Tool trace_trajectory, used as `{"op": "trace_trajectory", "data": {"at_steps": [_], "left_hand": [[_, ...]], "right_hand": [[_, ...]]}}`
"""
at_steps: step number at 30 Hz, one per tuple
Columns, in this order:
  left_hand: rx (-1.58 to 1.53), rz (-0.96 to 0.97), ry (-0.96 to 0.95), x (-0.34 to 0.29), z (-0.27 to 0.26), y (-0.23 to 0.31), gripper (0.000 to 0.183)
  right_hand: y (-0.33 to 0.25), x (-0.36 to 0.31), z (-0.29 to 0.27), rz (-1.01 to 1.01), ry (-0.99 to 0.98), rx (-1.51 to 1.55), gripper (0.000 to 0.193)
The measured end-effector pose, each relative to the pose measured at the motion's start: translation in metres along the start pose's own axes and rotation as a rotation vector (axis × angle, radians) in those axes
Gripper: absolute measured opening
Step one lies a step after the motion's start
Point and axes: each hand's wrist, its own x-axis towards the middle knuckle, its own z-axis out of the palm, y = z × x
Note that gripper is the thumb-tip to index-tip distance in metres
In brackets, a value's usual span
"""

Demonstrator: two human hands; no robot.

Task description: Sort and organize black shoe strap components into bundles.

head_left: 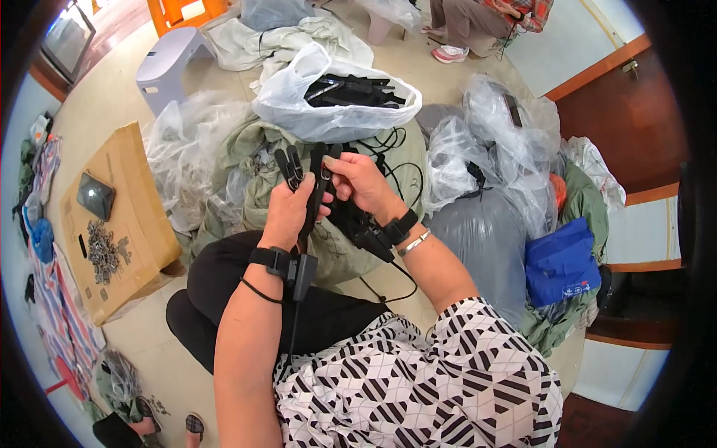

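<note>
Several black straps (317, 168) with small metal buckles are bunched between my two hands, above my folded legs. My left hand (288, 213) is closed round the lower part of the bunch, with strap ends sticking up past its fingers. My right hand (362, 181) pinches one strap near its buckle, close to the left fingertips. Just beyond the hands, a white plastic bag (280, 104) stands open, with more black strips (351, 91) inside. Other black straps and thin cords lie under my right hand on a grey-green cloth sack (258, 160). Dark bands with small boxes sit on both wrists.
To the left, a cardboard box (138, 194) carries a pile of small metal pieces (103, 250) and a dark shiny object (95, 196). A grey stool (168, 67) stands behind it. Full plastic sacks (478, 239) and a blue bag (562, 261) crowd the right. Another person (478, 26) sits at the far right.
</note>
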Motion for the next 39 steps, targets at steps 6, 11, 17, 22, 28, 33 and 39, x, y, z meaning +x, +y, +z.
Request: {"op": "trace_trajectory", "data": {"at_steps": [6,11,17,22,28,33,39], "left_hand": [[-0.048,-0.039,-0.063,0.003,-0.004,-0.002,0.032],[0.038,-0.174,-0.146,0.004,-0.010,-0.004,0.035],[-0.162,-0.044,0.219,0.004,0.000,0.006,0.035],[-0.175,0.013,0.178,0.010,-0.014,-0.003,0.035],[-0.211,0.031,0.201,0.010,-0.011,-0.001,0.037],[-0.183,0.040,0.157,0.009,-0.014,-0.004,0.035],[-0.180,0.023,0.117,0.009,-0.017,-0.008,0.035]], "right_hand": [[0.004,0.006,-0.004,0.069,-0.023,-0.027,0.021],[0.010,0.007,-0.011,-0.001,-0.066,-0.069,0.021],[0.036,0.017,-0.078,-0.043,0.272,-0.378,0.026],[0.077,0.011,-0.067,0.018,0.323,-1.452,0.037],[0.100,0.013,-0.072,0.016,0.460,-1.300,0.043],[0.098,0.007,-0.086,-0.064,0.476,-1.168,0.030],[0.100,0.009,-0.103,-0.155,0.454,-0.777,0.025]]}}
